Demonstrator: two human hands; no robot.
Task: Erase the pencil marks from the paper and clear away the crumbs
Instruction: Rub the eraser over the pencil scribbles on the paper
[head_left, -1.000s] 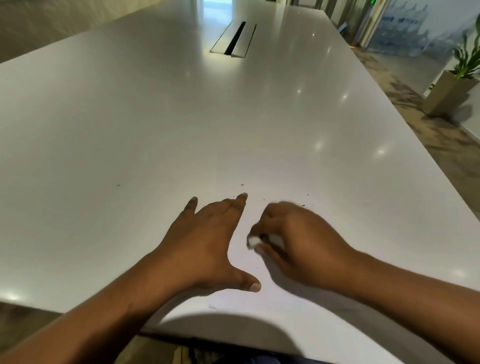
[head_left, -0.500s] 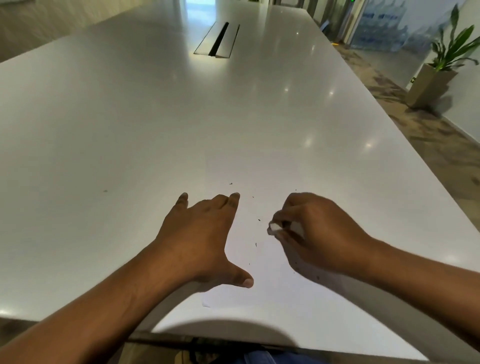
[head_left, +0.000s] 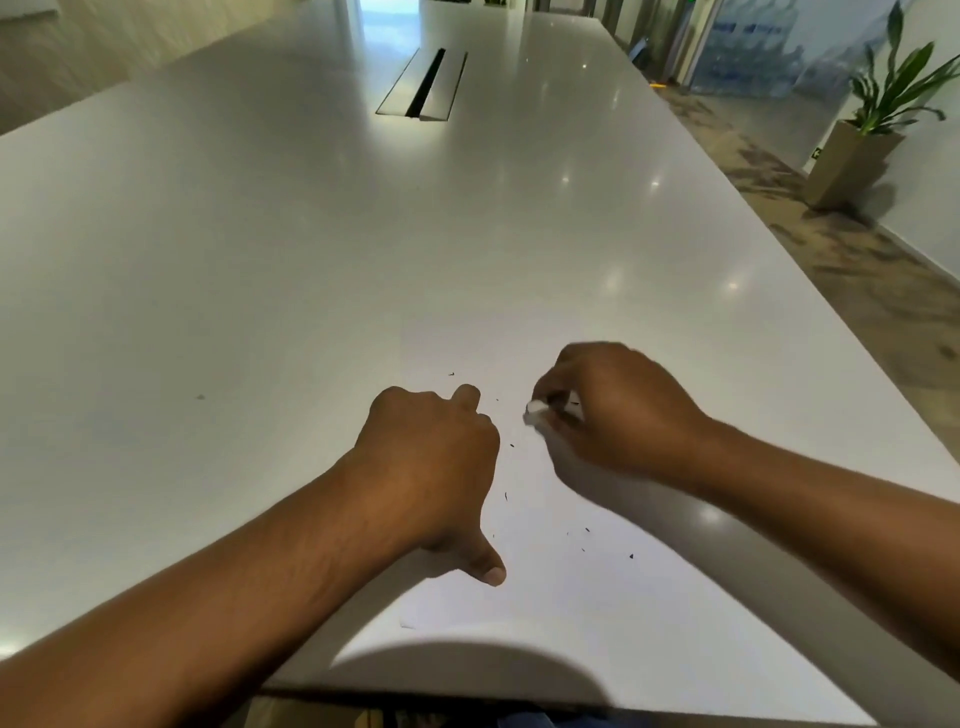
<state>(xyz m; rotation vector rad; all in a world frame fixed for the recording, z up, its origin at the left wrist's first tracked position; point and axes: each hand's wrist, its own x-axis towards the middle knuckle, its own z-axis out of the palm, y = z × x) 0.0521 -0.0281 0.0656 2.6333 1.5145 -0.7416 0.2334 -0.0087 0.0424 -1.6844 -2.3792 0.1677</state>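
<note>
1. Where the right hand's fingertips (head_left: 549, 388) curl together, they pinch a small white eraser (head_left: 534, 412), right of centre frame, blurred; its tip is down at the sheet.
2. Right hand (head_left: 618, 415) is knuckles up, forearm running off to the lower right edge.
3. Left-hand fingers (head_left: 470, 397) are curled under, gripping nothing; thumb (head_left: 491, 569) sticks out toward the bottom of the frame, resting on the paper.
4. Left hand (head_left: 431, 457) sits centre frame, just left of the eraser, apart from the right hand.
5. Paper (head_left: 545, 597) is white on white, lying under both hands at lower centre; only its lower left corner is easy to make out.
6. Dark crumbs (head_left: 631, 556) are scattered on the sheet between and below the hands, with one above the left hand.
7. Table (head_left: 260, 260) is glossy white, with a cable slot (head_left: 423, 85) at top centre.
8. Potted plant (head_left: 878, 119) stands on the floor, upper right.
</note>
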